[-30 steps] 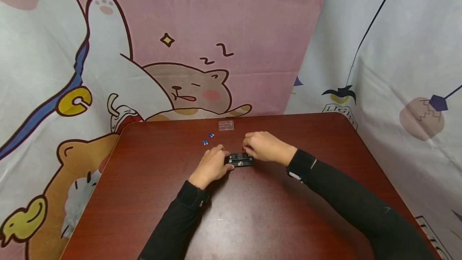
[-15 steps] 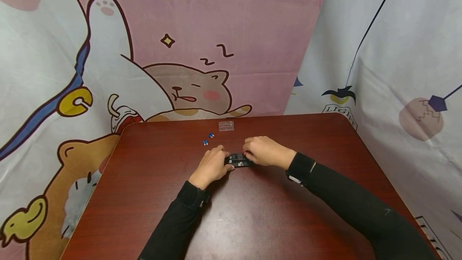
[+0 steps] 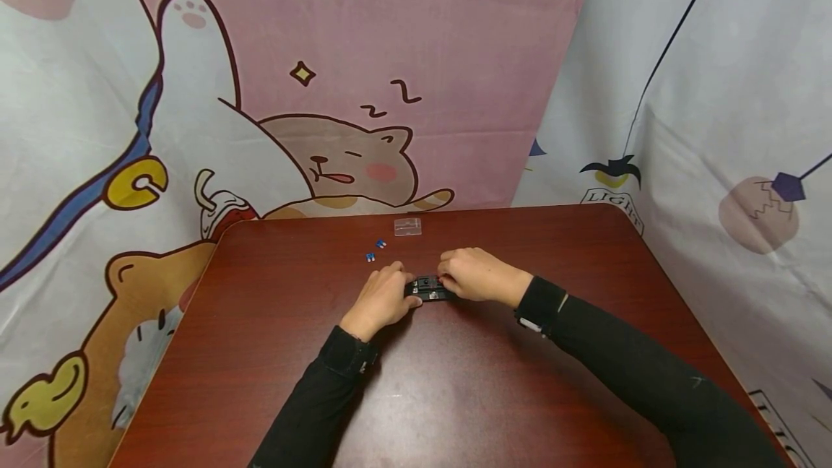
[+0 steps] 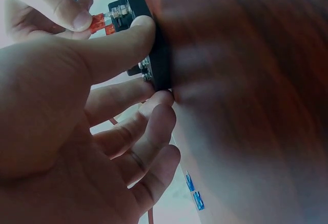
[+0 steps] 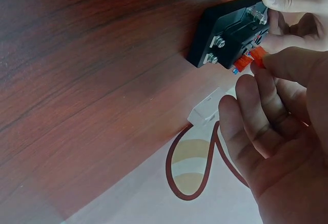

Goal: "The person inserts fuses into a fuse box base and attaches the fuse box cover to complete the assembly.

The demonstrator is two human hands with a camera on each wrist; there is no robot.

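A black fuse block [image 3: 429, 289] with metal screw terminals [image 5: 219, 41] lies on the table between both hands. My left hand [image 3: 383, 296] grips its left end, the thumb along the near side and fingers on the far side. My right hand [image 3: 484, 275] is over the block's right end. Between its thumb and index finger it pinches a red blade fuse [image 5: 258, 56], seen in the right wrist view. Beside that fuse, a second red blade fuse [image 5: 242, 62] stands at the block. The held fuse's prongs are near the block; whether they are seated I cannot tell.
Two blue blade fuses [image 3: 370, 257] lie on the table beyond my left hand. Farther back, a small clear plastic box [image 3: 407, 227] sits near the far edge of the brown table [image 3: 312, 251]. A printed cloth [image 3: 455, 78] hangs behind.
My right hand has come down slightly toward the near side and now covers more of the fuse block's right end. The left hand has kept its hold in place.
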